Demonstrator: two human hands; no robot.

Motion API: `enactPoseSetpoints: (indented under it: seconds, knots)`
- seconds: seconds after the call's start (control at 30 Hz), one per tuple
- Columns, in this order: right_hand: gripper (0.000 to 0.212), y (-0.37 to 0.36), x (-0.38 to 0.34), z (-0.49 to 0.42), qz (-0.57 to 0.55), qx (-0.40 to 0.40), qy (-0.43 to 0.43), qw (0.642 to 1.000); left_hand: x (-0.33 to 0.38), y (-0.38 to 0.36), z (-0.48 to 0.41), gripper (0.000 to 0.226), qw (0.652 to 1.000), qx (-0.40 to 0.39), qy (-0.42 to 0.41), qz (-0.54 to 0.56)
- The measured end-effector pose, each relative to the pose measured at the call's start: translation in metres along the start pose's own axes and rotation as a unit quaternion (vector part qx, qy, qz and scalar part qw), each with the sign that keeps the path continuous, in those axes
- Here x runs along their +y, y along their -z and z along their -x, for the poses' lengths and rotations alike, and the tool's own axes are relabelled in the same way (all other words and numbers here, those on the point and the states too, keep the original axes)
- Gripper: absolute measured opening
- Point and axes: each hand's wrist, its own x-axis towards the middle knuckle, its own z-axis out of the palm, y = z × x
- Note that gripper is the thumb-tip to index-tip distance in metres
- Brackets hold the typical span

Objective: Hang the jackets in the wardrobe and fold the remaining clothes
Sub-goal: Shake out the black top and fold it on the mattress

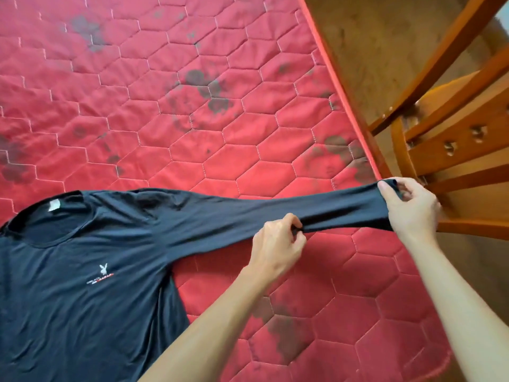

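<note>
A dark navy long-sleeved shirt with a small white logo on the chest lies face up on the red quilted mattress, its body at the lower left. One sleeve is stretched out straight to the right. My left hand pinches the lower edge of that sleeve about midway along. At the mattress's right edge my right hand grips the cuff. The shirt's other sleeve is out of view.
A wooden chair stands on the brown floor close to the mattress's right edge, just beyond my right hand. Dark stains mark the mattress in several places.
</note>
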Motion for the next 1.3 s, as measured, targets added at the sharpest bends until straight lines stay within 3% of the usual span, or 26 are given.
enactPoseSetpoints:
  seconds: [0.13,0.27,0.37,0.6,0.67,0.77,0.93,1.13,1.3]
  knots:
    - [0.018,0.003,0.0,0.002,-0.003,-0.011,-0.023,1.0,0.036,0.0,-0.006,0.015,0.996,0.068,-0.046,0.033]
    - [0.009,-0.008,-0.033,0.023,-0.106,-0.071,-0.035,0.991,0.05,0.003,-0.005,0.044,0.988,-0.018,-0.126,0.083]
    - [0.006,-0.021,-0.063,0.047,-0.161,-0.127,-0.009,0.979,0.047,0.007,-0.002,0.053,0.982,-0.037,-0.114,0.147]
    - [0.018,-0.048,-0.121,0.116,-0.279,-0.242,-0.047,0.928,-0.005,0.054,0.023,0.03,0.939,0.019,-0.054,0.34]
    - [0.021,-0.06,-0.138,0.143,-0.305,-0.276,-0.052,0.91,-0.031,0.075,0.035,0.018,0.919,0.031,-0.036,0.391]
    - [0.025,-0.085,-0.162,0.19,-0.318,-0.296,-0.037,0.9,-0.082,0.115,0.053,0.019,0.921,0.092,-0.03,0.377]
    - [0.02,-0.142,-0.19,0.269,-0.294,-0.279,-0.033,0.913,-0.192,0.189,0.093,0.018,0.915,0.185,0.007,0.358]
    - [0.015,-0.209,-0.197,0.352,-0.224,-0.33,-0.044,0.916,-0.306,0.268,0.142,0.026,0.886,0.255,0.078,0.38]
    - [0.02,-0.263,-0.204,0.396,-0.155,-0.374,-0.056,0.913,-0.409,0.308,0.186,0.021,0.903,0.293,0.102,0.296]
